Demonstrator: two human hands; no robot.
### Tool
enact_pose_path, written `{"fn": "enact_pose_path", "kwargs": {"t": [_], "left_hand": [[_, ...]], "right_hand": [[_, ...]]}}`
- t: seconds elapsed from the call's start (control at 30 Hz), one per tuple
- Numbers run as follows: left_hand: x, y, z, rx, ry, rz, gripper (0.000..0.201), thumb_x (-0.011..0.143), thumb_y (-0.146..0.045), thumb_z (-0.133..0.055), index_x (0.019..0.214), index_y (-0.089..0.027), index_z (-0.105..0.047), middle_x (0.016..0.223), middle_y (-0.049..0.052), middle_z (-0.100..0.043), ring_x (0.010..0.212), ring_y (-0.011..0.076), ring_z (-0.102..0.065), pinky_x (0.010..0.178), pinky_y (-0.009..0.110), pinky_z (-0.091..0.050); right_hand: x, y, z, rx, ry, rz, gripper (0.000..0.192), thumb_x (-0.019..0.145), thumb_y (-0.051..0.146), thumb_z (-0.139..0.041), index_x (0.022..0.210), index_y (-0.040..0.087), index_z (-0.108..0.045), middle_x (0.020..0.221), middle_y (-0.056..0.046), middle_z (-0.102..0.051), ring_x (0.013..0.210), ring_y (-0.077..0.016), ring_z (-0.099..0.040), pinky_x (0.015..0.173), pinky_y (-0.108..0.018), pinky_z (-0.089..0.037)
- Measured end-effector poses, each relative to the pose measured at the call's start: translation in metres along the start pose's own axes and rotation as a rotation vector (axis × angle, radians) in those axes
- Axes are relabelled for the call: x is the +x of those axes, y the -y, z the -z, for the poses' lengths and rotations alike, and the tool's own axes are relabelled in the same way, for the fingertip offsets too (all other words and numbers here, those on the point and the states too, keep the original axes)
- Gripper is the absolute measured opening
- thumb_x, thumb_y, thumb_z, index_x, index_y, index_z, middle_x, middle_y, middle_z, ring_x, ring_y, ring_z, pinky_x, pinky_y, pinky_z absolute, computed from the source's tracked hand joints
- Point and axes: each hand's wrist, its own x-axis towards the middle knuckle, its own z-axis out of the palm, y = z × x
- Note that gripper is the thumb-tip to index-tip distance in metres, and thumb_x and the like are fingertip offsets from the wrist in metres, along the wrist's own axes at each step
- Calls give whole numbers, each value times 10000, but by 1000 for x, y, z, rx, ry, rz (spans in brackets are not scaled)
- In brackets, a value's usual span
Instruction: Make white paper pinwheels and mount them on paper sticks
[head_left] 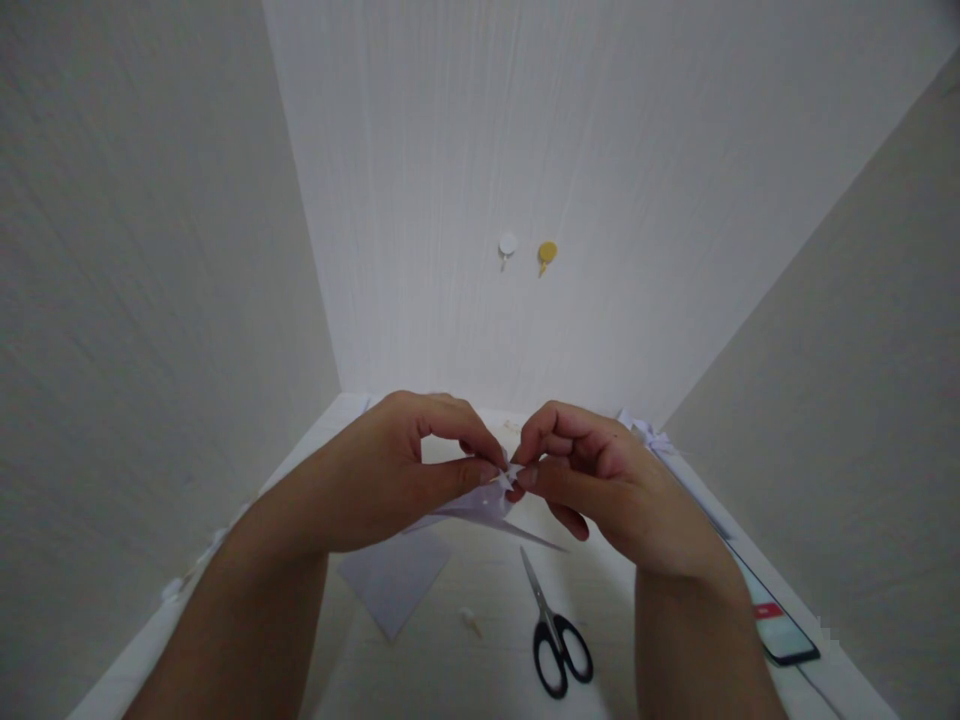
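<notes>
Paper piece, small, white and pointed [509,477], makes the centre of the dial, held above the pale bench [442,680]; the bare left hand [394,460] comes in from nine o'clock and the bare right hand [592,465] from three, the fingers of both pinched narrow on it. A thin, lilac-white sheet [489,504] hangs just below; whether it joins the piece, I cannot tell. If either pinch pulled too hard, the points could tear or crumple; a slackened grip could let it slip. The black-handled metal scissors [555,635] lie near half past five, blades towards eleven, so a dropping wrist might brush the tip. A flat, lilac-grey square sheet [394,580] at half past seven could crease under a forearm. No brand or label can be read; the dark-edged phone-like slab [780,612] at four shows a red patch, too small to make out.
</notes>
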Motion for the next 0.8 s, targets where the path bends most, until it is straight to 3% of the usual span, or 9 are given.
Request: {"fn": "enact_pose_path", "kwargs": {"t": [0.3, 0.63, 0.73, 0.8], "left_hand": [[3, -4, 2, 45, 29, 88, 87, 853, -184, -720, 815, -230, -784, 818, -34, -775, 779, 141, -670, 753, 269, -487], [8, -1, 0, 66, 16, 107, 111, 828, -180, -704, 800, -258, -778, 821, -65, -775, 800, 134, -680, 808, 301, -470], [7, 1, -1, 69, -64, 100, 80, 851, -235, -711, 851, -262, -786, 878, -45, -786, 845, 151, -692, 818, 307, -488], [6, 2, -2, 66, -191, 102, 75, 863, -288, -726, 891, -252, -785, 896, -24, -783, 837, 155, -689, 798, 304, -502]], "right_hand": [[-1, 1, -1, -28, 49, 0, 75, 912, 179, -718, 937, 198, -649, 782, -5, -736, 513, -66, -470, 418, -170, -325], [-2, 0, 0, -159, 45, 40, 102, 892, 136, -683, 943, 187, -754, 782, -13, -739, 534, -74, -477, 444, -197, -334], [-1, -1, 0, -171, -1, 31, 109, 880, 130, -668, 921, 196, -744, 786, -7, -738, 529, -78, -513, 449, -197, -380], [1, -3, 0, -191, -61, 43, 117, 881, 127, -656, 919, 202, -738, 802, -6, -742, 543, -84, -549, 465, -199, -421]]}}
